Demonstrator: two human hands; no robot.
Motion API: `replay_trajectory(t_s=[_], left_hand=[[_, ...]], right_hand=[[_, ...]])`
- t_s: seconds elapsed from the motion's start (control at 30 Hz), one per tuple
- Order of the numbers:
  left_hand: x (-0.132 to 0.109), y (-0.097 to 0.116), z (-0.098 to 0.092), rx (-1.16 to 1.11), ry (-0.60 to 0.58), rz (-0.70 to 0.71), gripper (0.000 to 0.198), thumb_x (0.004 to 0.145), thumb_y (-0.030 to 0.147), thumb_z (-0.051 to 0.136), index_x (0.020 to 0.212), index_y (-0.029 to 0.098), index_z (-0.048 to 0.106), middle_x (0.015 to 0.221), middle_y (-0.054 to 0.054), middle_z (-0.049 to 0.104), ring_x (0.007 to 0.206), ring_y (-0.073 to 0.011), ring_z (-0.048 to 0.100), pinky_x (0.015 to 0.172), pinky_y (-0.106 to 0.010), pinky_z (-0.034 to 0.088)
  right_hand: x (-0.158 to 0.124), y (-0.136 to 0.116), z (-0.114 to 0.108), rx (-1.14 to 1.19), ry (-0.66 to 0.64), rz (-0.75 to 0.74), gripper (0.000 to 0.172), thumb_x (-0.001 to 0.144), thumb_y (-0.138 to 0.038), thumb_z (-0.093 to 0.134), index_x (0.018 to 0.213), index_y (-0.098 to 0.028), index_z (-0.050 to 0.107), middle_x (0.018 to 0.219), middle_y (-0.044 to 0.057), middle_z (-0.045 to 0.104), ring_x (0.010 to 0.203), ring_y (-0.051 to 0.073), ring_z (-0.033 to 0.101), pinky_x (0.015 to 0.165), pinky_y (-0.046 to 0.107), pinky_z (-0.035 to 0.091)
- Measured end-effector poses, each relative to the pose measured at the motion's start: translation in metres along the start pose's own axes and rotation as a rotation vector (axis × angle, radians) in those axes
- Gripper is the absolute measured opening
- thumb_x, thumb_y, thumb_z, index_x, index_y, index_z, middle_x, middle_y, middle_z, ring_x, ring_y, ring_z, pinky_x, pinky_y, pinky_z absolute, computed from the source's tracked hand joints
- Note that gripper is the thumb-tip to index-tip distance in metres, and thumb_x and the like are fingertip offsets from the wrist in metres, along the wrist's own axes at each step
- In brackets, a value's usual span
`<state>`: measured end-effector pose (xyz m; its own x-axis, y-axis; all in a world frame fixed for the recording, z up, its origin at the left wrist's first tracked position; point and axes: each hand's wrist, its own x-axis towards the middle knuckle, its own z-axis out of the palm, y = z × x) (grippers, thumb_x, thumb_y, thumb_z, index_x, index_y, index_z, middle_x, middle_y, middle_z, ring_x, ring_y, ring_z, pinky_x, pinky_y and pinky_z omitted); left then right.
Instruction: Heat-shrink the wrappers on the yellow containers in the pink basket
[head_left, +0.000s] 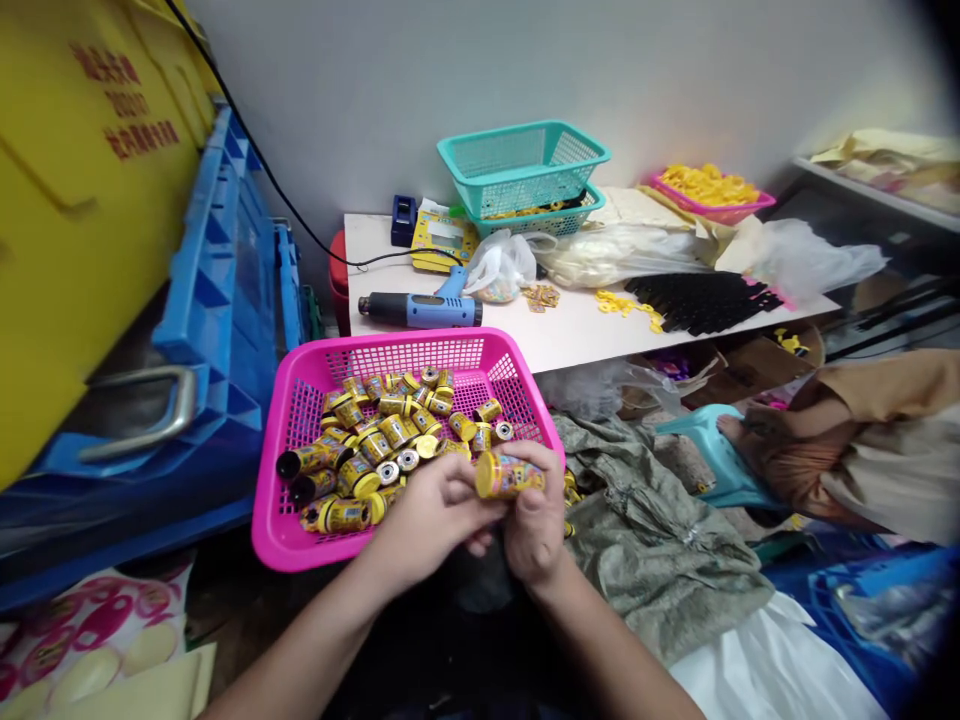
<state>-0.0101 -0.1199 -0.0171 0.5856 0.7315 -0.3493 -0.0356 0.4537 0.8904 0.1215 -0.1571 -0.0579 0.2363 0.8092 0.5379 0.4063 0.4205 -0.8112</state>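
My right hand (536,530) is closed around a small printed bottle with a yellow cap (511,476), held on its side over the front right of the pink basket. The bottle's cap end points left. My left hand (435,515) is right beside it, fingers curled and thumb reaching toward my right hand; whatever its fingers may pinch is hidden. Below and beyond my hands, the pink basket (409,338) holds a pile of similar small yellow bottles (397,430). Some show yellow caps, some show round silvery ends, and two at the left have black ends.
A white table (570,340) against the wall bears a blue heat gun (424,309), teal baskets (525,160), plastic bags and black strips (701,300). Blue crates (217,260) stand at left. At right are a grey woven sack (660,540) and another person's leg near a teal stool (712,455).
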Motion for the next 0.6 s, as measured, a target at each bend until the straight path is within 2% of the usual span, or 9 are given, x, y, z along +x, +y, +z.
replay_trajectory(t_s=[0.1,0.2,0.23,0.3,0.37,0.4,0.5,0.53,0.6], left_hand=[[-0.001,0.001,0.013,0.234,-0.170,0.109,0.033,0.081,0.042,0.065,0.106,0.020,0.063,0.094,-0.005,0.072,0.082,-0.0192,0.068,0.072,-0.031,0.056],[-0.001,0.008,-0.009,0.773,-0.042,0.296,0.033,0.090,0.036,0.056,0.119,0.024,0.065,0.120,-0.007,0.069,0.112,-0.0245,0.062,0.100,-0.041,0.046],[0.001,0.009,-0.024,0.954,0.067,0.335,0.033,0.092,0.035,0.052,0.120,0.023,0.065,0.124,-0.008,0.067,0.116,-0.0260,0.059,0.104,-0.043,0.043],[0.007,0.008,-0.055,1.263,0.273,0.319,0.036,0.093,0.031,0.047,0.123,0.019,0.063,0.129,-0.013,0.063,0.122,-0.0302,0.054,0.106,-0.049,0.040],[0.013,0.004,-0.081,1.495,0.372,0.177,0.043,0.092,0.026,0.047,0.132,0.014,0.056,0.130,-0.018,0.061,0.119,-0.0349,0.055,0.101,-0.052,0.043],[0.015,0.002,-0.090,1.575,0.387,0.099,0.047,0.091,0.025,0.048,0.137,0.013,0.051,0.127,-0.020,0.062,0.116,-0.0366,0.057,0.096,-0.052,0.045],[0.019,0.000,-0.099,1.687,0.363,-0.011,0.054,0.092,0.027,0.047,0.143,0.012,0.043,0.114,-0.019,0.063,0.104,-0.0368,0.061,0.088,-0.049,0.048],[0.018,0.000,-0.098,1.689,0.369,-0.010,0.055,0.093,0.030,0.046,0.144,0.011,0.041,0.112,-0.019,0.062,0.104,-0.0365,0.061,0.088,-0.048,0.048],[0.017,0.001,-0.096,1.634,0.410,0.005,0.054,0.095,0.035,0.041,0.143,0.011,0.042,0.111,-0.018,0.059,0.104,-0.0347,0.060,0.089,-0.047,0.047]], right_hand=[[0.000,0.009,-0.033,-0.211,0.350,-0.014,0.042,0.098,-0.054,0.032,0.109,-0.020,0.052,0.095,0.009,0.053,0.082,0.017,0.054,0.073,0.031,0.044],[-0.004,0.036,-0.089,-0.468,0.615,0.121,0.047,0.094,-0.057,0.035,0.102,-0.014,0.054,0.096,0.012,0.056,0.089,0.021,0.056,0.080,0.034,0.044],[-0.007,0.048,-0.109,-0.547,0.551,0.225,0.049,0.093,-0.058,0.034,0.102,-0.015,0.055,0.098,0.012,0.058,0.089,0.022,0.057,0.080,0.036,0.045],[-0.012,0.073,-0.140,-0.692,0.160,0.486,0.053,0.088,-0.063,0.038,0.100,-0.016,0.060,0.095,0.011,0.063,0.085,0.025,0.059,0.077,0.039,0.047],[-0.009,0.087,-0.152,-0.727,-0.152,0.586,0.056,0.084,-0.064,0.040,0.097,-0.016,0.064,0.097,0.012,0.066,0.088,0.027,0.061,0.080,0.043,0.048],[-0.003,0.088,-0.150,-0.728,-0.200,0.563,0.056,0.084,-0.064,0.039,0.099,-0.016,0.065,0.101,0.012,0.066,0.094,0.028,0.061,0.085,0.044,0.047],[0.039,0.072,-0.112,-0.717,-0.095,0.289,0.052,0.093,-0.055,0.035,0.109,-0.015,0.065,0.112,0.012,0.063,0.107,0.025,0.056,0.097,0.043,0.043],[0.058,0.065,-0.092,-0.700,-0.132,0.184,0.048,0.095,-0.052,0.036,0.108,-0.016,0.065,0.111,0.012,0.062,0.107,0.024,0.056,0.097,0.041,0.043],[0.095,0.056,-0.047,-0.693,-0.431,0.102,0.040,0.098,-0.042,0.038,0.116,-0.015,0.062,0.117,0.012,0.060,0.110,0.022,0.055,0.099,0.039,0.043]])
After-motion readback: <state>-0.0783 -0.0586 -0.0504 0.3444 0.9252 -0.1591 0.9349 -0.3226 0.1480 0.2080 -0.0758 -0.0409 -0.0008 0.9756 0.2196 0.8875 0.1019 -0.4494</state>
